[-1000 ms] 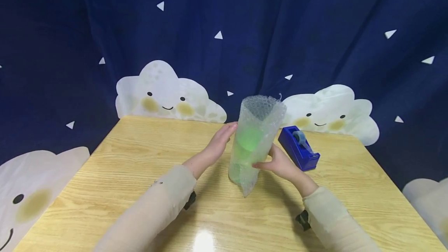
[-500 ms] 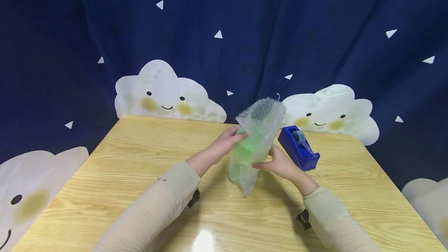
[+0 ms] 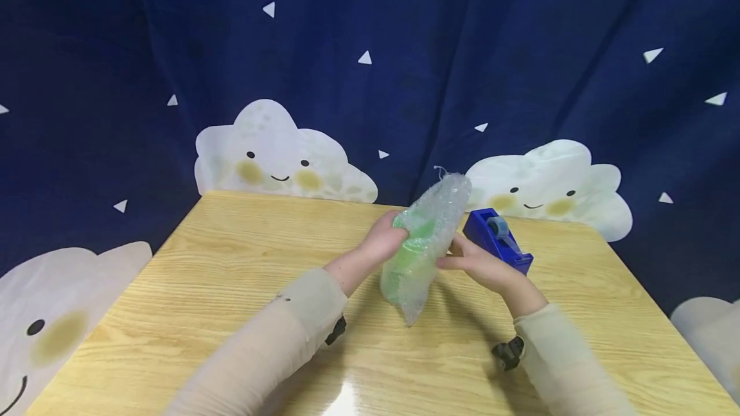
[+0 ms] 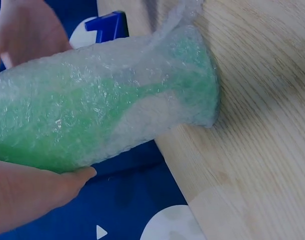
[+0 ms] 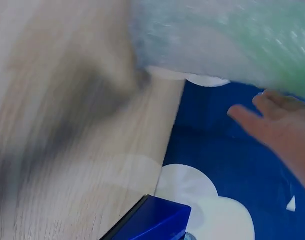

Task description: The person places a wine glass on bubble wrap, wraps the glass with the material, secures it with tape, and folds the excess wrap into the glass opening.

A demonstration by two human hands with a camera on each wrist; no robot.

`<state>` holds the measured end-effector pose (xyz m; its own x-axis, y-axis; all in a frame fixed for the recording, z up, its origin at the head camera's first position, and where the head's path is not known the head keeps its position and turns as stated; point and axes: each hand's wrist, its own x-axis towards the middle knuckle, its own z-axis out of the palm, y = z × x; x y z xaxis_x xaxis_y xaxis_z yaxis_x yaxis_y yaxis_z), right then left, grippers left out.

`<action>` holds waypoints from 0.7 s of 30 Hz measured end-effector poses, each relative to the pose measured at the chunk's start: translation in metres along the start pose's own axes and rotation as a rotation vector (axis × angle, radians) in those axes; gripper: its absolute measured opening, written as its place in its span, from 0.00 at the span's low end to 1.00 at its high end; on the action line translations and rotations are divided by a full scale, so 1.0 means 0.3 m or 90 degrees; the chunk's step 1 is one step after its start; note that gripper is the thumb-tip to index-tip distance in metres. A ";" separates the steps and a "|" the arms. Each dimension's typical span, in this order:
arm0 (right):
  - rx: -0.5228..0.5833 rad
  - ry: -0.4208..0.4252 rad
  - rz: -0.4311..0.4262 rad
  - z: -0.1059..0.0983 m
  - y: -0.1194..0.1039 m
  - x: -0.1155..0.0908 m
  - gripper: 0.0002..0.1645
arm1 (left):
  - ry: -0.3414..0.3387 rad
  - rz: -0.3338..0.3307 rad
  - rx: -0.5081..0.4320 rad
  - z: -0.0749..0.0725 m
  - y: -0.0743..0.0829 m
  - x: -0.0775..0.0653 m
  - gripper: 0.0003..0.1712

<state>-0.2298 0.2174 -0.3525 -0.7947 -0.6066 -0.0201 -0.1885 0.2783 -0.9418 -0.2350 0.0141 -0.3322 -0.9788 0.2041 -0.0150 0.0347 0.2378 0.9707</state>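
Observation:
A sheet of bubble wrap (image 3: 445, 210) surrounds a tall green object (image 3: 409, 255), whose kind the wrap blurs. The bundle stands on the table, its wrap leaning right at the top and folded over there. My left hand (image 3: 383, 239) grips the bundle's upper left side, thumb toward me; in the left wrist view that thumb (image 4: 67, 187) lies along the wrap. My right hand (image 3: 485, 268) is at the right side with fingers loosely extended. The right wrist view shows a small gap between the right hand (image 5: 277, 122) and the bundle (image 5: 217, 45).
A blue tape dispenser (image 3: 482, 233) with a roll of clear tape stands just behind my right hand. The wooden table (image 3: 260, 242) ends at a dark blue curtain (image 3: 324, 37) with white clouds and triangles.
My left hand has gone from flat against the wrap's side to gripping it. The wrap's open top has folded over to the right. My right hand has drawn slightly away.

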 end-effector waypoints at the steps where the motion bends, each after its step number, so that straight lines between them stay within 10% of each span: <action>1: 0.031 -0.006 -0.011 -0.012 -0.009 -0.005 0.40 | 0.002 -0.006 -0.006 0.003 0.003 -0.001 0.29; 5: 0.126 0.007 -0.050 -0.044 -0.042 -0.009 0.33 | 0.009 -0.025 -0.013 0.009 0.010 -0.003 0.31; 12: 0.111 0.102 0.062 -0.026 -0.092 0.012 0.14 | 0.008 -0.043 -0.007 0.008 0.013 -0.008 0.31; 21: -0.012 0.189 0.154 0.003 -0.140 0.045 0.27 | 0.015 -0.033 -0.007 0.012 0.008 -0.014 0.32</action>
<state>-0.2323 0.1969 -0.3136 -0.9494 -0.2810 -0.1400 0.0157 0.4027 -0.9152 -0.2300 0.0172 -0.3305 -0.9837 0.1697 -0.0592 -0.0174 0.2376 0.9712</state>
